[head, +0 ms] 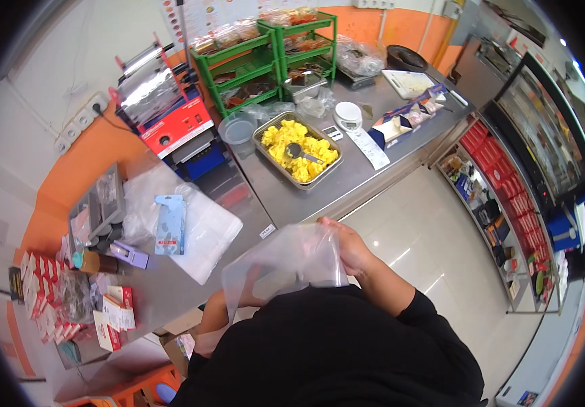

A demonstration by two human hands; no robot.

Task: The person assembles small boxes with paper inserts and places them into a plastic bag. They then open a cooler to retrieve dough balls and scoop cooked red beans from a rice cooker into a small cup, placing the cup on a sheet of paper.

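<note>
A clear plastic bag [282, 259] hangs between my hands in front of my body. My right hand [346, 249] grips its upper right edge. Behind the film, my left hand [254, 292] shows only partly, so its fingers are not clear. Beyond them on the steel table, a metal tray [296, 179] holds yellow scrambled-egg-like food with a dark measuring scoop [297, 151] lying on top. To the tray's right are a small digital timer [332, 133] and a white round kitchen scale [348, 116]. A stack of clear plastic bags [208, 229] lies at the left, with a blue packet [170, 224] on it.
A red sealing machine [178, 127] stands at the back left beside green tiered racks [241, 61]. A purple tape dispenser [130, 254] and red-white boxes [43, 285] sit at the left. A cutting board [409, 84] and knife [459, 97] lie at the back right. A shelf with a display case [552, 127] stands right.
</note>
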